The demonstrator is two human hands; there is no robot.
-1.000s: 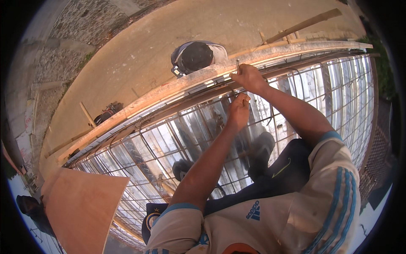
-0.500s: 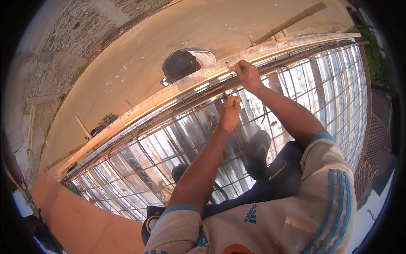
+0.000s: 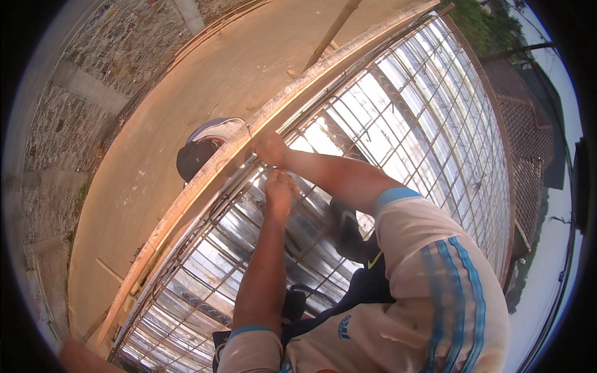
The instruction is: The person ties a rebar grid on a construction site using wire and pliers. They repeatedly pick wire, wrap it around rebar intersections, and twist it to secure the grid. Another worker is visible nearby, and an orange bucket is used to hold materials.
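My right hand [image 3: 270,149] is at the inner side of a long wooden board [image 3: 205,177], beside a bundle of steel bars [image 3: 323,107]. Its fingers are curled, and whatever they grip is hidden. Just below it, my left hand [image 3: 280,186] is closed over the bars, its fingertips pinched together near the right wrist; anything in them is too small to name. Under both arms spreads a steel bar mesh [image 3: 429,110], lying above shiny corrugated metal sheets [image 3: 373,102]. A thin wire or nail stands up from the board close to my right hand.
Beyond the board, a person in a dark cap [image 3: 196,160] is on the brown ground below. A pole [image 3: 333,34] leans near the board's far end. A stone wall [image 3: 102,56] borders the ground at left; a tiled roof [image 3: 522,130] lies to the right.
The view has swung, so the board slants more steeply and more roof and sky show. My right hand has come down from the board's edge, closer to my left hand.
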